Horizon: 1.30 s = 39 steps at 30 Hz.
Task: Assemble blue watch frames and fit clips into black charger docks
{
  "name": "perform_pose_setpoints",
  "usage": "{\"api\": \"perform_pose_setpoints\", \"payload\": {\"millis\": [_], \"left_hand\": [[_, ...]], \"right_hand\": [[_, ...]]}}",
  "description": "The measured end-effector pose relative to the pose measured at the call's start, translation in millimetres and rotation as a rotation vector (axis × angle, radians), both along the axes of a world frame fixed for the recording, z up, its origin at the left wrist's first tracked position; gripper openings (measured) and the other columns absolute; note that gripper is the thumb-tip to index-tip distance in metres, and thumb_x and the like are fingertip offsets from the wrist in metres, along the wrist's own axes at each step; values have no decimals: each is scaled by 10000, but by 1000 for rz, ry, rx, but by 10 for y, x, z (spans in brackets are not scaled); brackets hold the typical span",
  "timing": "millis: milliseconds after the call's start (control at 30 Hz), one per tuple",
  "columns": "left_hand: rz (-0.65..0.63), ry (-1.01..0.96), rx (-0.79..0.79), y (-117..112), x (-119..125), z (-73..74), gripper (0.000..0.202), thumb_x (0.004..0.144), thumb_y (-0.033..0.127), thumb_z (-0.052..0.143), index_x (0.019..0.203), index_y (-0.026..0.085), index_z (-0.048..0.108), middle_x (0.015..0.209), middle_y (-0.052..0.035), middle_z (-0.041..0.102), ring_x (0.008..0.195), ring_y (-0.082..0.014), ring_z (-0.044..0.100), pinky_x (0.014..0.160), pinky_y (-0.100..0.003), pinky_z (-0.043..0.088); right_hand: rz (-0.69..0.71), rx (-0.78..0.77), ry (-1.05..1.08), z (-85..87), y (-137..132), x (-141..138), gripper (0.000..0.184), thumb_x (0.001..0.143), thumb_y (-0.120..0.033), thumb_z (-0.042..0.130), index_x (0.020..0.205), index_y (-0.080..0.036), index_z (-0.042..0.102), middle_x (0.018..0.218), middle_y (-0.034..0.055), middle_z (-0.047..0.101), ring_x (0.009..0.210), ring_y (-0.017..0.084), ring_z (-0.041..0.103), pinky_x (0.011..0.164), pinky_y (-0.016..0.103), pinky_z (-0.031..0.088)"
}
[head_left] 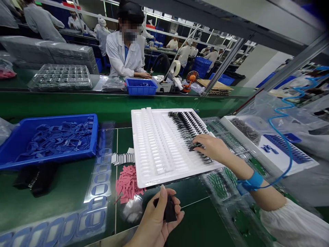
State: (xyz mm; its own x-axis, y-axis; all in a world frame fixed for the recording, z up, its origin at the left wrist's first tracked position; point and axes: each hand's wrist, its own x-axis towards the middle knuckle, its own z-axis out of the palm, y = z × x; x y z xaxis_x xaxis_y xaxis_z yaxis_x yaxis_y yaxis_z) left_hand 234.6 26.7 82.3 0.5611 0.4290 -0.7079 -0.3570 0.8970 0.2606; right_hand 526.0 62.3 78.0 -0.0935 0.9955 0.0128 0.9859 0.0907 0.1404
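Note:
Low in front of me, my left hand (164, 214) is closed around a flat black rectangular piece (170, 210); the fingers cover part of it. My right hand (212, 147), with a blue wrist strap (250, 183) and coiled cord, reaches over the white slotted tray (154, 137). Its thumb and fingertips close on a small dark part in the tray, whose exact kind I cannot make out. Rows of black parts (185, 127) with thin leads fill the tray's right side, while slots on its left show white. Pink strips (127, 181) lie beside the tray's near left corner.
At left stands a blue bin (96, 137) of blue plastic frames. Blue ring-shaped pieces on film (99, 188) line the bench. Green circuit boards (221, 185) and a white box (272, 168) sit at right. A co-worker (125, 51) works across the bench behind a small blue bin (141, 90).

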Motion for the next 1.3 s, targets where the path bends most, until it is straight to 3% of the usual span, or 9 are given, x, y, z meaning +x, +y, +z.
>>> {"api": "perform_pose_setpoints", "payload": {"millis": [133, 267, 567, 700, 900, 1033, 1133, 1300], "left_hand": [[13, -1, -7, -10, -25, 3, 300, 702, 391, 683, 742, 98, 631, 608, -10, 597, 527, -59, 552, 602, -212, 546], [19, 6, -9, -10, -42, 21, 291, 705, 381, 684, 735, 96, 631, 600, -9, 596, 521, -59, 551, 593, -212, 549], [25, 41, -6, 35, -84, 73, 265, 738, 370, 652, 736, 107, 624, 597, 1, 585, 524, -57, 549, 581, -198, 553], [30, 58, -10, 48, -99, 71, 264, 743, 372, 645, 745, 110, 617, 592, 7, 579, 520, -56, 547, 577, -195, 554], [32, 60, 3, 51, -130, 52, 261, 739, 369, 650, 752, 112, 613, 603, 6, 587, 523, -54, 550, 582, -193, 555], [27, 51, -6, 54, -118, 41, 277, 719, 380, 667, 757, 112, 610, 599, 5, 588, 522, -57, 552, 582, -194, 554], [31, 49, -8, 46, -110, 22, 294, 707, 393, 673, 759, 111, 612, 599, 4, 587, 519, -60, 552, 580, -197, 553], [27, 62, -12, 41, -110, 15, 269, 730, 377, 657, 756, 113, 616, 602, 5, 589, 522, -58, 552, 583, -194, 551]], "right_hand": [[30, -19, -5, -12, 25, 6, 186, 810, -251, 561, 987, -216, 606, 1084, 66, 635, 878, 239, 630, 615, 324, 530], [67, -36, -13, -20, 73, 15, 198, 820, -267, 546, 994, -229, 632, 1094, 46, 640, 924, 241, 625, 639, 314, 528], [100, -71, -4, 243, 128, 9, 193, 853, -254, 477, 918, -216, 655, 1006, 52, 671, 877, 223, 630, 555, 277, 487], [93, -91, 16, 177, 156, -34, 171, 830, -222, 489, 848, -220, 659, 906, 37, 694, 796, 201, 641, 550, 266, 490], [0, -12, 66, 226, 95, 8, 229, 862, -301, 463, 947, -214, 657, 974, 64, 682, 753, 196, 640, 549, 272, 498], [61, -68, 182, 317, -20, 32, 231, 864, -376, 480, 898, -250, 670, 927, 33, 682, 797, 189, 630, 595, 269, 517], [142, -56, 153, 260, -108, -4, 234, 868, -351, 464, 872, -237, 668, 989, 57, 658, 891, 227, 606, 631, 308, 527], [163, 15, 38, 55, -150, -88, 225, 875, -245, 419, 892, -215, 642, 943, 82, 651, 902, 249, 589, 652, 353, 527]]}}
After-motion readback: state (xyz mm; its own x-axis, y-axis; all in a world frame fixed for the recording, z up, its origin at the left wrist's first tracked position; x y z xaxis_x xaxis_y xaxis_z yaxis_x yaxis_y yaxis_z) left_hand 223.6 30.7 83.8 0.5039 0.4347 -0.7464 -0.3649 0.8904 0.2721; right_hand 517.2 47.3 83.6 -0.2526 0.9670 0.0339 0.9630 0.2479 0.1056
